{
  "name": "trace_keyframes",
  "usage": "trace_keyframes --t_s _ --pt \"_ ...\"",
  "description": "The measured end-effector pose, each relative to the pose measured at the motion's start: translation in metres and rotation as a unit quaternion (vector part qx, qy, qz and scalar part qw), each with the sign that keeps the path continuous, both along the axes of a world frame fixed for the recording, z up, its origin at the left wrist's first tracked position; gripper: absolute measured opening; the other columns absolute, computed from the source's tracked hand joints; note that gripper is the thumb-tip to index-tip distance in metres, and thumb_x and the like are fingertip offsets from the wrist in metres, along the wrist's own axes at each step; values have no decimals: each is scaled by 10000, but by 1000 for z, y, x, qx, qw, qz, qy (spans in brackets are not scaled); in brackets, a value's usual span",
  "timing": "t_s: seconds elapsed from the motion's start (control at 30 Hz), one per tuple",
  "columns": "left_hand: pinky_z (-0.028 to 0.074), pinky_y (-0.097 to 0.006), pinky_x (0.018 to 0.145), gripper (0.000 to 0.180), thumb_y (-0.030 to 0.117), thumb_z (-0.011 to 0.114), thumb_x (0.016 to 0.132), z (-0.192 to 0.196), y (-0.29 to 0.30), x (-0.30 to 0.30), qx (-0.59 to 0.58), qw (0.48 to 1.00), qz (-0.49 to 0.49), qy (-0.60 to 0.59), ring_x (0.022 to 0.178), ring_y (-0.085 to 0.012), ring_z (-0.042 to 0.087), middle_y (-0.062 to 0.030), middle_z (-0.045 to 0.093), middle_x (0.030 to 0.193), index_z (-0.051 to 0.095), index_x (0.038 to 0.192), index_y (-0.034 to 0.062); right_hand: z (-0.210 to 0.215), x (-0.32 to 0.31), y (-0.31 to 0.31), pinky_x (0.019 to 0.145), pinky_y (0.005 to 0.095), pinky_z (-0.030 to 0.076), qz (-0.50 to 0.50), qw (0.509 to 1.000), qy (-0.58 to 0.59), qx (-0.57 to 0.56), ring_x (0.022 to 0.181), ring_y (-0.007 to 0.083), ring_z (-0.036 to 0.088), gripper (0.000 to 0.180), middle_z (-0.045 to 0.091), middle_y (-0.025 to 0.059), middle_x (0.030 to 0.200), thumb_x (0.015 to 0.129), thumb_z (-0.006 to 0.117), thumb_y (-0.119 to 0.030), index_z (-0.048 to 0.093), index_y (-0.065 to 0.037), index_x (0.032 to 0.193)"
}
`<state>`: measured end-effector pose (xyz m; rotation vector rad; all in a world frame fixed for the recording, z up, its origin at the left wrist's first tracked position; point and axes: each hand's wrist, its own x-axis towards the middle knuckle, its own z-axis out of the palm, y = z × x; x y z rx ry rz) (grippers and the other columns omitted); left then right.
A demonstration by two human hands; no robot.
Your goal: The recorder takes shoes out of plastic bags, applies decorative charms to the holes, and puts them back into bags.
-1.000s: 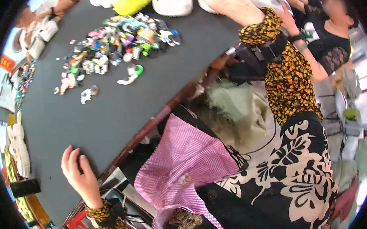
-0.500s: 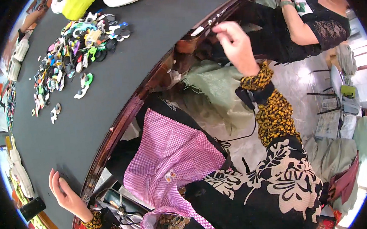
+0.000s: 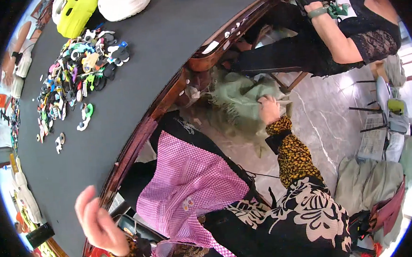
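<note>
My right hand (image 3: pixel 269 110) is down at a pale green woven sack (image 3: pixel 234 96) beside the table, its fingers curled on the sack's upper edge. The sack has a frayed rim, and its inside cannot be made out. My left hand (image 3: pixel 99 220) is raised by the near table edge, fingers bent and apart, with nothing in it. On the dark tabletop (image 3: pixel 133 81) lies a heap of small colourful rubbery charms (image 3: pixel 79 70). Two small groups of charms, one with a green ring piece (image 3: pixel 86 116) and one greyish white (image 3: pixel 60 142), lie apart from the heap.
At the table's far side stand a yellow-green clog (image 3: pixel 74 16) and a white clog (image 3: pixel 125 3). A co-worker in black (image 3: pixel 336 42) sits at the right. A pink checked apron (image 3: pixel 190 190) covers my lap. More sacks (image 3: pixel 369 185) and a grey crate (image 3: pixel 373 133) are on the right.
My right hand has gone down from beside the table edge onto the sack. My left hand has lifted off the table toward me. The view has shifted a little.
</note>
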<state>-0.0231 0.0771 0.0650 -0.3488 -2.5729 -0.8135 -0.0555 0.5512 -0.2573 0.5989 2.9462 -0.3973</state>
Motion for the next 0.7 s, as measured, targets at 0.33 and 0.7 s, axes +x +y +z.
trace_keyframes --t_s 0.33,0.7 --pt "470 -387 878 187 2 636 787 -90 85 -51 40 947 -248 -201 1002 -333 587 -160 612 1079 634 974 0 74 25 -11 835 348 483 -364 677 232 -596 1000 206 591 358 640 139 1044 871 584 -151 569 74 1149" --pt "428 -450 907 382 192 654 813 -175 158 -56 -53 932 -308 -186 1026 -358 561 -187 603 1090 590 1142 9 213 43 -102 904 355 485 -227 402 177 -869 1024 230 612 411 614 132 1164 917 429 -223 508 15 1242"
